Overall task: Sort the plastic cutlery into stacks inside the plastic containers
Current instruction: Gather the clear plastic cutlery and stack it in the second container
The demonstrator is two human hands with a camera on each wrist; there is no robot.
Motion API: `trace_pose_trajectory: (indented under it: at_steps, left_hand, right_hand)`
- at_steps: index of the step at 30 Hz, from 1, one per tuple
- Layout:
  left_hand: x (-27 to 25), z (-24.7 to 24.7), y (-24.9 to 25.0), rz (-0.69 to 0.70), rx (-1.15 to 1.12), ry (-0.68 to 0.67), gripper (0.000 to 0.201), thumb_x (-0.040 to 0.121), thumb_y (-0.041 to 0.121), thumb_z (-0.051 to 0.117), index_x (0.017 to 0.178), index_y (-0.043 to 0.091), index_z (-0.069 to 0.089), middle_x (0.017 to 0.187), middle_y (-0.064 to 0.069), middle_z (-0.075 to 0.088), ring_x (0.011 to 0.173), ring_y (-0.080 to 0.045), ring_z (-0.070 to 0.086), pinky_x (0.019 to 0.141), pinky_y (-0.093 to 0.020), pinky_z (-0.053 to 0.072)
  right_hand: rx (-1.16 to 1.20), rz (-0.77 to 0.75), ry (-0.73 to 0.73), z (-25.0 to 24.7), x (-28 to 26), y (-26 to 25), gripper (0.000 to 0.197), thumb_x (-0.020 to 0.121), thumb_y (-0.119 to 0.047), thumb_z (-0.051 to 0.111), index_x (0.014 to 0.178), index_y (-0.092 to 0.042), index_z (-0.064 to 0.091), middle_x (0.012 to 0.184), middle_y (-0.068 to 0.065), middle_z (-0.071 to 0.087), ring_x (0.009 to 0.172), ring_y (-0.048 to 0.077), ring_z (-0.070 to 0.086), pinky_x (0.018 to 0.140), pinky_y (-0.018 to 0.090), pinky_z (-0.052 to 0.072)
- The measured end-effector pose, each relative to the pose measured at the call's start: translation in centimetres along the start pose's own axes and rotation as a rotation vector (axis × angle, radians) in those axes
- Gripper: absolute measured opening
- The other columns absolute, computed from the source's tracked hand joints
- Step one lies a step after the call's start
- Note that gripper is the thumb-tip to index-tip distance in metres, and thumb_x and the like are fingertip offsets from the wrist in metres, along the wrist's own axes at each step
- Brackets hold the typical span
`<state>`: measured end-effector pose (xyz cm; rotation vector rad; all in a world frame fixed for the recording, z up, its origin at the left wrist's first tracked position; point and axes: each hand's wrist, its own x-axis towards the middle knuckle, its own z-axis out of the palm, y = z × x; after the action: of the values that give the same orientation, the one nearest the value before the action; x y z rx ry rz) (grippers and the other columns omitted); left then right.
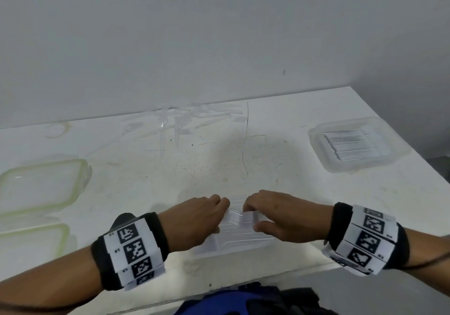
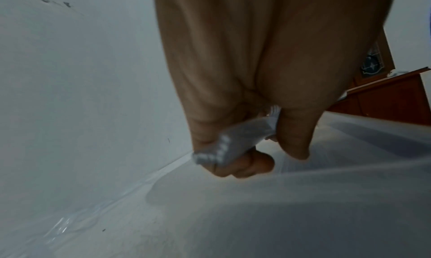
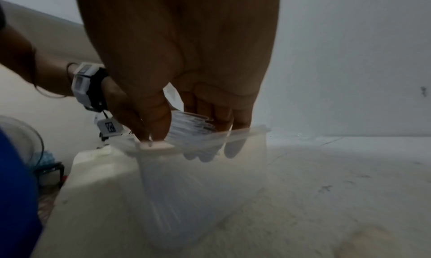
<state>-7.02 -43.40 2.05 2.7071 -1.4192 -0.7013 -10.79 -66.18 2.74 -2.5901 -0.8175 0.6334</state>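
A clear plastic container point(image 1: 243, 246) stands at the table's near edge. Over it both hands hold one stack of clear plastic cutlery point(image 1: 239, 217). My left hand point(image 1: 207, 219) grips the stack's left end; in the left wrist view the stack point(image 2: 235, 142) sits between curled fingers and thumb. My right hand point(image 1: 270, 214) pinches the right end, and the right wrist view shows the stack point(image 3: 193, 127) just above the container rim point(image 3: 242, 133). A loose pile of clear cutlery point(image 1: 187, 117) lies at the back by the wall. A second container point(image 1: 358, 144) at the right holds stacked cutlery.
Two green-rimmed clear lids or containers point(image 1: 41, 188) lie at the left edge. The white table point(image 1: 194, 168) is stained and cracked, ends at the wall behind and at a corner at the right. A blue garment point(image 1: 231, 300) is below the near edge.
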Motion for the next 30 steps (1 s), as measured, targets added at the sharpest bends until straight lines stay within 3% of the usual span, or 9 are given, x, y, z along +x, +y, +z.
trace_pose_trajectory:
  at_steps: [4, 9, 12, 16, 18, 22, 26, 30]
  left_hand:
    - [-1.0, 1.7, -0.4, 0.096, 0.022, 0.034, 0.032, 0.099, 0.033, 0.046, 0.124, 0.013, 0.040, 0.107, -0.001, 0.041, 0.086, -0.018, 0.042, 0.079, -0.038, 0.044]
    - [-2.2, 3.4, -1.0, 0.080, 0.135, 0.203, 0.041, 0.095, 0.037, 0.029, 0.124, 0.015, 0.048, 0.099, 0.002, 0.045, 0.082, -0.015, 0.037, 0.067, -0.031, 0.043]
    - [-2.5, 4.3, -1.2, 0.080, 0.131, 0.266, 0.048, 0.095, 0.037, 0.032, 0.133, 0.011, 0.047, 0.096, 0.002, 0.047, 0.079, -0.014, 0.040, 0.064, -0.030, 0.045]
    - [-2.3, 4.2, -1.4, 0.051, -0.048, 0.233, 0.060, 0.092, 0.050, 0.026, 0.141, 0.019, 0.042, 0.108, 0.002, 0.048, 0.092, -0.013, 0.038, 0.082, -0.030, 0.040]
    - [-2.3, 4.2, -1.6, 0.030, -0.154, 0.217, 0.059, 0.090, 0.053, 0.025, 0.137, 0.024, 0.044, 0.112, 0.005, 0.046, 0.098, -0.011, 0.036, 0.089, -0.028, 0.035]
    - [-2.4, 4.3, -1.5, 0.016, -0.253, 0.269, 0.047, 0.090, 0.053, 0.029, 0.124, 0.029, 0.051, 0.107, 0.013, 0.046, 0.099, -0.006, 0.038, 0.090, -0.023, 0.032]
    - [-2.3, 4.5, -1.4, -0.002, -0.337, 0.324, 0.030, 0.093, 0.044, 0.038, 0.110, 0.027, 0.057, 0.098, 0.016, 0.049, 0.093, -0.005, 0.039, 0.086, -0.023, 0.034]
    - [-2.2, 4.4, -1.2, -0.009, -0.365, 0.338, 0.023, 0.089, 0.032, 0.051, 0.106, 0.024, 0.065, 0.096, 0.016, 0.049, 0.093, -0.008, 0.043, 0.086, -0.023, 0.035]
  right_hand:
    - [-0.112, -0.042, 0.005, 1.0, -0.5, 0.2, 0.031, 0.098, -0.028, 0.049, 0.125, -0.016, 0.049, 0.121, 0.000, 0.055, 0.103, 0.017, 0.048, 0.094, 0.032, 0.040]
    - [-0.134, -0.058, -0.015, 1.2, -0.2, 0.5, 0.032, 0.097, -0.027, 0.052, 0.126, -0.015, 0.050, 0.124, 0.003, 0.057, 0.106, 0.019, 0.050, 0.094, 0.030, 0.040]
    - [-0.153, -0.048, -0.049, 1.2, 0.3, 0.6, 0.030, 0.095, -0.025, 0.054, 0.124, -0.016, 0.050, 0.121, 0.003, 0.057, 0.104, 0.019, 0.049, 0.092, 0.030, 0.040]
    - [-0.147, -0.036, -0.123, 0.9, 0.7, 0.6, 0.033, 0.095, -0.024, 0.057, 0.127, -0.016, 0.051, 0.121, 0.003, 0.053, 0.105, 0.019, 0.048, 0.091, 0.027, 0.038]
    - [-0.120, -0.020, -0.171, 0.6, 0.8, 0.6, 0.038, 0.095, -0.022, 0.056, 0.131, -0.016, 0.051, 0.122, 0.002, 0.051, 0.108, 0.018, 0.047, 0.094, 0.028, 0.038]
    - [-0.029, 0.009, -0.219, 0.0, 0.9, 0.6, 0.037, 0.096, -0.016, 0.047, 0.133, -0.014, 0.054, 0.117, 0.002, 0.051, 0.105, 0.015, 0.047, 0.092, 0.025, 0.039]
    - [-0.059, 0.009, -0.155, 0.6, 0.9, 0.5, 0.028, 0.101, -0.019, 0.041, 0.122, -0.013, 0.059, 0.108, 0.002, 0.056, 0.093, 0.015, 0.047, 0.082, 0.023, 0.035]
    - [-0.012, 0.009, -0.044, 1.2, 0.5, 0.5, 0.013, 0.097, -0.019, 0.049, 0.105, -0.014, 0.059, 0.101, -0.001, 0.059, 0.090, 0.014, 0.051, 0.085, 0.026, 0.040]
